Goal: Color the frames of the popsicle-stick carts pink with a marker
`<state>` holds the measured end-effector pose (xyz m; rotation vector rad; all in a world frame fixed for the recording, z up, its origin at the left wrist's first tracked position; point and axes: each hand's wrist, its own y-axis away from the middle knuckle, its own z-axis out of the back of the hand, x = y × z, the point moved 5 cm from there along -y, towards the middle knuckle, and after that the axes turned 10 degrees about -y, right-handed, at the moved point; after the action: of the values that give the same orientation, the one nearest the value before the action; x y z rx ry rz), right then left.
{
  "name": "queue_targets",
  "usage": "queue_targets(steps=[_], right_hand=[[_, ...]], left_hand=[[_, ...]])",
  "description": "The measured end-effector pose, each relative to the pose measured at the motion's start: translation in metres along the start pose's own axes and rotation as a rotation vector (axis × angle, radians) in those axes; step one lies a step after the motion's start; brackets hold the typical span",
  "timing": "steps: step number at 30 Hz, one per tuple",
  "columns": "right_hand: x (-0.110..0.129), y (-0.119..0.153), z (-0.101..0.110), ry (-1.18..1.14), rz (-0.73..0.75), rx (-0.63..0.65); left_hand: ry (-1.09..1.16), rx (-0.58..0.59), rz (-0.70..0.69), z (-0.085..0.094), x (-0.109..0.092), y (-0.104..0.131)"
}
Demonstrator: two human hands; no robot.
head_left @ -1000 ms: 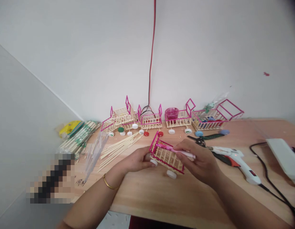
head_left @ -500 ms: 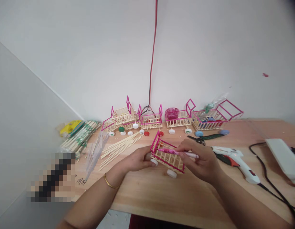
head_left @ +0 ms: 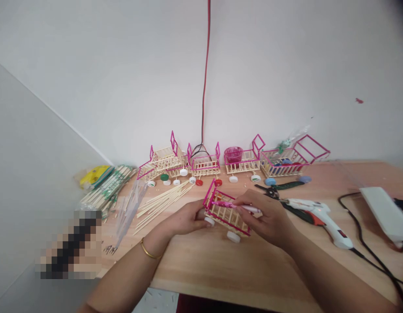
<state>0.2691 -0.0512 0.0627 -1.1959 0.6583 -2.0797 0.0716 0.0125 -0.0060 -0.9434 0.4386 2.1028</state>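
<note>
A small cart [head_left: 229,215] made of thin wooden sticks, with magenta upper rails and white bottle-cap wheels, is held tilted above the table. My left hand [head_left: 188,218] grips its left end, thumb near a white wheel [head_left: 209,221]; some fingertips are hidden behind the frame. Between the thumb and fingers of my right hand [head_left: 264,215] is a pink and white marker pen [head_left: 251,209]. Its pink front part reaches over the cart toward the magenta end frame [head_left: 209,194]; whether the tip touches a stick I cannot tell.
Several similar stick carts [head_left: 206,167] line the wall, one carrying a pink cup [head_left: 233,155]. Loose sticks [head_left: 162,204] and bagged sticks [head_left: 106,191] lie left. On the right are pliers [head_left: 271,191], a glue gun [head_left: 321,213], a white box [head_left: 382,213] and black cables [head_left: 358,226].
My right hand and the marker pen have shifted slightly left along the cart. The whole view has moved a little; my left hand keeps its hold.
</note>
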Motion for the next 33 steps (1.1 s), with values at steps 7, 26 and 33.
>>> queue_targets(steps=[7, 26, 33], right_hand=[[-0.011, 0.001, 0.005, 0.147, -0.056, -0.059], [-0.028, 0.005, 0.011, 0.121, -0.169, -0.198], [-0.03, 0.009, 0.014, 0.115, -0.227, -0.279]], left_hand=[[-0.008, 0.009, 0.001, 0.001, -0.002, 0.0], [-0.003, -0.007, -0.016, 0.001, -0.002, 0.001], [0.014, -0.017, -0.009, 0.0, -0.001, 0.001]])
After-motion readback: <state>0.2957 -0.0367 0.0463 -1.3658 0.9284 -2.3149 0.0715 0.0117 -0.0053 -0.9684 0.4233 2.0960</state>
